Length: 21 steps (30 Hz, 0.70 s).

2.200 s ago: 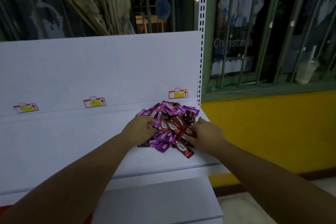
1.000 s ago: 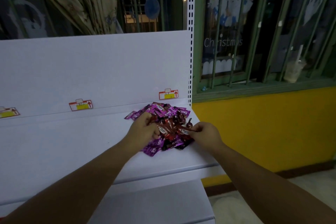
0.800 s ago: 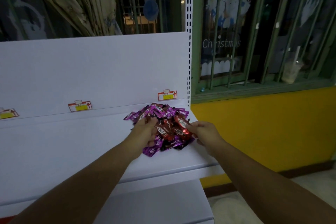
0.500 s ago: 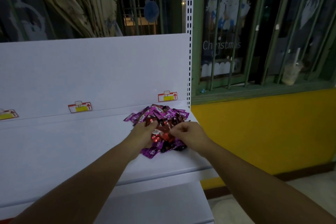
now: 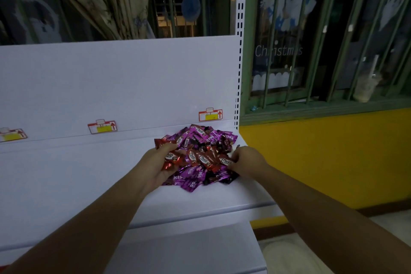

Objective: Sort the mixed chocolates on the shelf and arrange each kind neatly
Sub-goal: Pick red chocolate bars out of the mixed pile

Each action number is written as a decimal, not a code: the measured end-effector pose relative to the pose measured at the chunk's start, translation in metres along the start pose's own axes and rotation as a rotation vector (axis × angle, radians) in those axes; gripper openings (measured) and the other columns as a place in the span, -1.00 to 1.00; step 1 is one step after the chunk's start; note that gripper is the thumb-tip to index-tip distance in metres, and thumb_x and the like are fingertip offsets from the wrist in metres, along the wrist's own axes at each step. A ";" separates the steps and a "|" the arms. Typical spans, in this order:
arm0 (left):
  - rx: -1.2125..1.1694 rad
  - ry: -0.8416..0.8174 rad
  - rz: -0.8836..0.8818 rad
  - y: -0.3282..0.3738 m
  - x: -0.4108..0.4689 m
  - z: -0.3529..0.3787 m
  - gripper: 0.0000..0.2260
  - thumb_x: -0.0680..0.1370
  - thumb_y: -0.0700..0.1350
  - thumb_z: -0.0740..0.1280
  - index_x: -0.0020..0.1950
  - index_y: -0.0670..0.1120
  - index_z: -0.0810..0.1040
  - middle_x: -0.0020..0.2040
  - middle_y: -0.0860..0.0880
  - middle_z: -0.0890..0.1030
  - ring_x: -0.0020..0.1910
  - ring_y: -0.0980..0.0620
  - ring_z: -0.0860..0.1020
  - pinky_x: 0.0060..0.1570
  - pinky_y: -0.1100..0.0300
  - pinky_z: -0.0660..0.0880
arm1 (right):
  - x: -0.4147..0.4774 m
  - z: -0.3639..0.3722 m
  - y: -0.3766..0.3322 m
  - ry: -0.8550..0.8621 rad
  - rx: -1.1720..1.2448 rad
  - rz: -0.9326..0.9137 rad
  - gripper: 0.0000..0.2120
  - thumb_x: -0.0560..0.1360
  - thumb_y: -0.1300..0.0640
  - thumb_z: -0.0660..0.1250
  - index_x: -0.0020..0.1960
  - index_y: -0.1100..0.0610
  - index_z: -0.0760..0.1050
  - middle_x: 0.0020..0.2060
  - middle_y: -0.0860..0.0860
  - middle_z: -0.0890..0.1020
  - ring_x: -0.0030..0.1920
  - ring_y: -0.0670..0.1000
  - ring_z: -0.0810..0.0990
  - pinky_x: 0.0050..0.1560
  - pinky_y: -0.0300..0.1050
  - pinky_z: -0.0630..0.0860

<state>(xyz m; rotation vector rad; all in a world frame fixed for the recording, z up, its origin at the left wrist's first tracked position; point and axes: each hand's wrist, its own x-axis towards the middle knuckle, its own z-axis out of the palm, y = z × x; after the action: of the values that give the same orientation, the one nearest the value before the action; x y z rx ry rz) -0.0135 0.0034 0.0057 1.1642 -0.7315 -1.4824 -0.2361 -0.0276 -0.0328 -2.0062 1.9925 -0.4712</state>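
Now the mixed pile of chocolates (image 5: 200, 149) lies at the right end of the shelf (image 5: 66, 173), with red packets (image 5: 203, 159) tangled among purple packets (image 5: 191, 173). The left hand (image 5: 155, 167) curls around a few red ones; the right hand (image 5: 246, 160) pinches one more at the pile's edge. I think the glossy wrappers may slip and drag purple ones over the shelf's right end. Behind stand price tags (image 5: 210, 115) and a perforated post (image 5: 240, 29).

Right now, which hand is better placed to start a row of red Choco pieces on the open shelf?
Probably the left hand: it holds a red Choco piece and sits on the side of the pile facing the bare shelf. The right hand pinches one at the far edge.
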 end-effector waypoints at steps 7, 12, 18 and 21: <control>0.056 0.006 -0.030 -0.004 0.006 -0.010 -0.90 0.50 -0.20 0.35 -0.04 -0.22 0.52 -0.34 -0.14 0.65 -0.45 0.02 0.59 -0.54 0.30 0.47 | 0.000 -0.011 0.007 0.037 0.297 0.040 -0.85 0.41 0.21 0.45 -0.24 0.05 0.50 -0.31 -0.04 0.54 -0.23 0.00 0.52 -0.26 -0.16 0.44; 0.004 -0.072 -0.026 -0.004 0.005 -0.011 -0.88 0.54 -0.26 0.28 0.02 -0.28 0.53 -0.22 -0.22 0.66 -0.25 -0.10 0.66 -0.33 0.10 0.61 | -0.003 -0.022 0.007 -0.035 0.683 0.142 -0.84 0.41 0.40 0.37 -0.26 0.20 0.47 -0.31 0.14 0.56 -0.29 0.09 0.58 -0.13 0.02 0.57; -0.028 -0.072 -0.029 -0.008 0.024 -0.013 -0.85 0.58 -0.28 0.16 0.06 -0.26 0.49 -0.49 -0.06 0.45 -0.54 0.05 0.47 -0.20 0.04 0.61 | 0.002 -0.022 -0.026 -0.074 0.575 0.153 -0.82 0.47 0.38 0.14 -0.23 0.19 0.42 -0.37 0.09 0.46 -0.42 0.01 0.44 -0.40 -0.21 0.37; 0.221 0.014 0.009 -0.005 0.030 -0.013 -0.94 0.52 -0.26 0.27 -0.12 -0.24 0.51 -0.52 0.00 0.27 -0.60 0.11 0.21 -0.58 0.28 0.32 | 0.007 -0.016 -0.039 -0.117 0.315 0.057 -0.82 0.53 0.25 0.18 -0.23 0.15 0.45 -0.29 0.06 0.50 -0.28 0.00 0.47 -0.30 -0.18 0.36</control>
<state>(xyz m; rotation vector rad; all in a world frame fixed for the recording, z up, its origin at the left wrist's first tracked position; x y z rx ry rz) -0.0019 -0.0228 -0.0114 1.3335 -0.9073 -1.4102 -0.2076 -0.0335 -0.0017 -1.7400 1.7746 -0.5980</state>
